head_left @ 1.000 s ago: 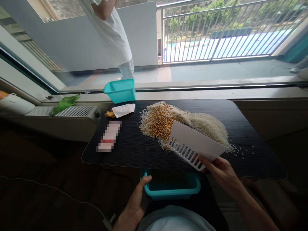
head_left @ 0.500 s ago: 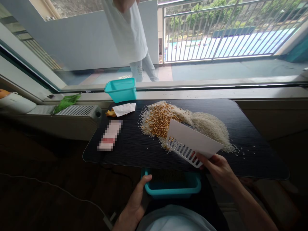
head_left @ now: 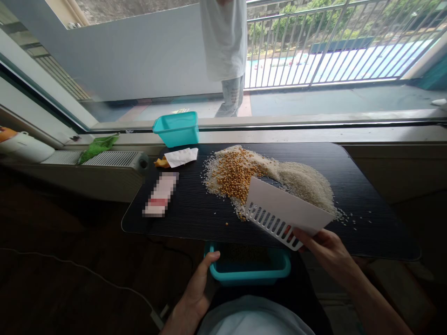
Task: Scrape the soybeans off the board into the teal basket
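My right hand grips a white slotted scoop by its near edge, with its far edge resting against a heap of yellow beans and white rice on the black table. My left hand holds the left rim of a teal tub below the table's near edge, thumb over the rim. The tub has beans inside.
A second teal tub stands on the sill at the table's far edge. Crumpled white paper and a pink-white packet lie on the table's left part. A radiator is to the left. Beyond the glass a person stands on the balcony.
The scoop has slid slightly right and nearer along the heap, leaving a few loose beans on the table. The person outside has walked to the right. My left hand has stayed on the tub.
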A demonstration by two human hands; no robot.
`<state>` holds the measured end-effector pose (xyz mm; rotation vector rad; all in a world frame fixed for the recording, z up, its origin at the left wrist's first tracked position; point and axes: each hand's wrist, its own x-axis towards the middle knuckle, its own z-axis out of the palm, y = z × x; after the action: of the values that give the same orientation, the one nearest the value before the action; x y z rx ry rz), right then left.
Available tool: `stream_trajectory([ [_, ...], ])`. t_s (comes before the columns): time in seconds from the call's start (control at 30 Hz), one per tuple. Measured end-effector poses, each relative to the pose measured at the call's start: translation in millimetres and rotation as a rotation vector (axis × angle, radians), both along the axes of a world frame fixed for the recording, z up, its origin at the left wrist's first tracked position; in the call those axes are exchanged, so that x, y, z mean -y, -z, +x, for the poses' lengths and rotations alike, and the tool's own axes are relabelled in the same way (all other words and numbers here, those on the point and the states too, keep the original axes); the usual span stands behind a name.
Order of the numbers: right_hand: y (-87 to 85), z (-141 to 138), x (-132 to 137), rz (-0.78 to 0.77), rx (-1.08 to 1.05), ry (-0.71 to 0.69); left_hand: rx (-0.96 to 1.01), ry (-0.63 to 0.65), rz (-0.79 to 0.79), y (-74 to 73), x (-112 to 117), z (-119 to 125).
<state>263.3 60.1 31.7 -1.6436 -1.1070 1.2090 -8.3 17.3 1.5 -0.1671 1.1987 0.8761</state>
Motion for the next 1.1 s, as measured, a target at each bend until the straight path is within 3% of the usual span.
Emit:
stream_trajectory([
  [0.27, 7.7, -3, -1, 0.002, -0.054, -0.013, -0.009, -0.001, 0.001, -1.2, 1, -3],
  [0.6, -7.9, -12, -3, -0.003, -0.079, -0.006, -0.017, 0.005, 0.017, 0.9, 2, -6],
  [0.93, -5.8, -18, -7, 0.011, -0.063, -0.057, -0.024, -0.003, 0.011, 0.8, -1, -5],
  [1.1, -11.1, -13, -2, -0.006, -0.063, 0.008, -0.026, -0.005, 0.015, -0.2, -1, -5],
])
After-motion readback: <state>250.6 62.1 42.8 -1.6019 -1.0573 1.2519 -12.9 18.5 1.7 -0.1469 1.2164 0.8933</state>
